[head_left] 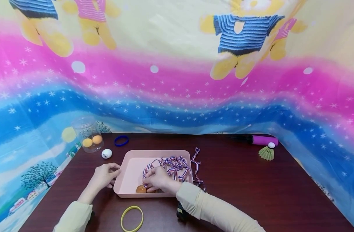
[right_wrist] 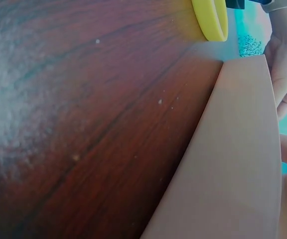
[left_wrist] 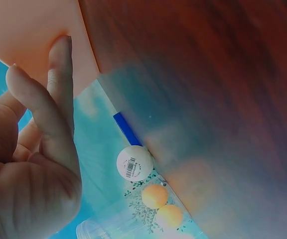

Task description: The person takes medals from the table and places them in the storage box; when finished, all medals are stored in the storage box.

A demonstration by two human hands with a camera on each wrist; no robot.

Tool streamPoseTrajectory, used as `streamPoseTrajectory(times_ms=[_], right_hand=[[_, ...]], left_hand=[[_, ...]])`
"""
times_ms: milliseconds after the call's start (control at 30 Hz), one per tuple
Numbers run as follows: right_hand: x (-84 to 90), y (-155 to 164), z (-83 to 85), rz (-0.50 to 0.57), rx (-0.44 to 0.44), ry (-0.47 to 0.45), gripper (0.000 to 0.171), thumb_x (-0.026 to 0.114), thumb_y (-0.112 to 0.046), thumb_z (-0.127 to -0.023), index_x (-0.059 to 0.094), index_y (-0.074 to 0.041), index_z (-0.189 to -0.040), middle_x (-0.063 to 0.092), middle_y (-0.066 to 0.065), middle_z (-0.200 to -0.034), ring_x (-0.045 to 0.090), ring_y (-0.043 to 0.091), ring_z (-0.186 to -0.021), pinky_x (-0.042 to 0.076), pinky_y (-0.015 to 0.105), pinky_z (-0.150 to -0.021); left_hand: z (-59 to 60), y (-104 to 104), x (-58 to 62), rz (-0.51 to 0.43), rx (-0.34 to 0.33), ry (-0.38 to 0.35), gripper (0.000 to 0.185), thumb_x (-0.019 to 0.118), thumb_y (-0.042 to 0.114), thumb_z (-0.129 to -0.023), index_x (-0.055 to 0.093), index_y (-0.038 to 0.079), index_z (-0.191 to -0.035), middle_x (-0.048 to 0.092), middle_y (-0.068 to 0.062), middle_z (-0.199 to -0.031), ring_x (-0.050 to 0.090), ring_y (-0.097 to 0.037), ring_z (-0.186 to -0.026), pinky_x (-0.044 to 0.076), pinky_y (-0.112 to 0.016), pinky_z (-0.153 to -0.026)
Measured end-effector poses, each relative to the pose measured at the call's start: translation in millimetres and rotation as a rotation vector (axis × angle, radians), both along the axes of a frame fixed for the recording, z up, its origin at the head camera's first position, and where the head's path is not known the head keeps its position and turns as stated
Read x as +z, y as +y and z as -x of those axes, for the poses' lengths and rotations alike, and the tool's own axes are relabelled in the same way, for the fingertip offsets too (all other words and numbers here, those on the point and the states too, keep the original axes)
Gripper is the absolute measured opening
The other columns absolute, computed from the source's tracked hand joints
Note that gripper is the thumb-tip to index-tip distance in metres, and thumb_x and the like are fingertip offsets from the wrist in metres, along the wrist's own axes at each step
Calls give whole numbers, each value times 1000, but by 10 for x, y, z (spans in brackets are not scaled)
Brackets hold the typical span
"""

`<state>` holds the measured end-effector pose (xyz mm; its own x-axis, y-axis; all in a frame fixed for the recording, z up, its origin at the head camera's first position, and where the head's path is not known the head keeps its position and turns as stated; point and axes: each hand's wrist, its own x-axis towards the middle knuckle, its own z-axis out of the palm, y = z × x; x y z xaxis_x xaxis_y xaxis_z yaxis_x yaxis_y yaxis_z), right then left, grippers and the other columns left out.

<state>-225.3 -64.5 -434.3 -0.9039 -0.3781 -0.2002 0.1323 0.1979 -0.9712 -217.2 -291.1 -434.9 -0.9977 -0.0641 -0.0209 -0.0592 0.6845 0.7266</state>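
A pink tray (head_left: pixel 132 170) stands on the table. Inside it lies a heap of red, white and blue striped ribbon (head_left: pixel 177 163), with some hanging over the tray's right rim. By the tray's near wall is a bronze-coloured round medal (head_left: pixel 141 189) at a ribbon end. My right hand (head_left: pixel 159 179) reaches into the tray and pinches the ribbon just beside that medal; its fingertips are partly hidden. At the tray's left wall my left hand (head_left: pixel 103 176) rests with loosely bent fingers (left_wrist: pixel 60 74), a fingertip against the pink side.
Behind my left hand are a white ball (head_left: pixel 106 153), a clear jar (head_left: pixel 91 132) with two orange balls, and a blue wristband (head_left: pixel 121 140). A yellow wristband (head_left: pixel 132 219) lies in front. At the far right are a purple pump (head_left: pixel 264 140) and a shuttlecock (head_left: pixel 267 152).
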Motion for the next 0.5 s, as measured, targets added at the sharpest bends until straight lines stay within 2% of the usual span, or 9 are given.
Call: streamPoseTrajectory(times_ms=[267, 500], right_hand=[[-4, -15, 16, -22, -12, 37, 16, 68, 10, -78, 64, 10, -93, 70, 21, -82, 71, 33, -76, 61, 35, -62], [-14, -13, 28, -87, -2, 71, 19, 71, 9, -75, 67, 7, -93, 68, 12, -75, 69, 19, -64, 60, 29, -58]], left_hand=[[-3, 1, 8, -3, 5, -6, 23, 59, 13, -92, 65, -1, -109, 70, -10, -74, 64, -15, -52, 54, -30, -43], [-4, 4, 11, 5, 8, -10, 23, 59, 13, -92, 65, -1, -109, 70, -8, -73, 64, -15, -52, 54, -30, -43]])
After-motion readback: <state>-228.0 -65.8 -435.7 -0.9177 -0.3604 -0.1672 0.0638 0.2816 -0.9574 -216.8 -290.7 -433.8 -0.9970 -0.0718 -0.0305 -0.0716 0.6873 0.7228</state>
